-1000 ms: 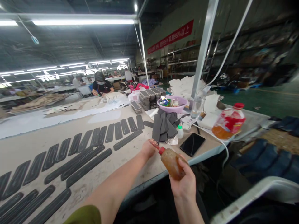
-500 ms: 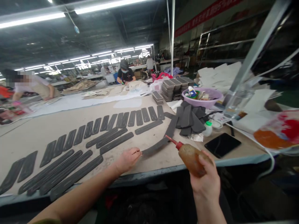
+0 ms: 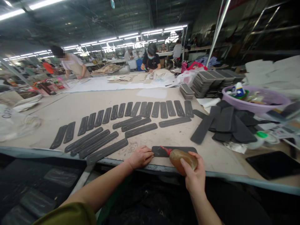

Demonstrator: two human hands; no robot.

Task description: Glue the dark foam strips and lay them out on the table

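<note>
A dark grey strip point(image 3: 182, 150) lies flat near the table's front edge. My left hand point(image 3: 142, 157) pinches its left end, fingers pressed together. In my right hand point(image 3: 193, 170) is an amber squeeze bottle point(image 3: 181, 161), tilted so that its red nozzle points left, with the tip at the strip's surface. Several similar strips with glossy lines on them stand in a curved row point(image 3: 114, 112) behind, and longer ones point(image 3: 98, 143) lie nearer on the left. To the right is a pile of plain dark pieces point(image 3: 225, 120).
Behind the pile sit a purple basin point(image 3: 257, 106) of small items and stacked grey pieces point(image 3: 203, 83). A black tablet point(image 3: 274, 164) lies at the right edge. Plastic bags point(image 3: 14, 123) are at the left. Two people work across the table point(image 3: 117, 93).
The view has turned left. The strip that hung curved from my left hand now lies flat on the table, and the bottle's nozzle has come down to it.
</note>
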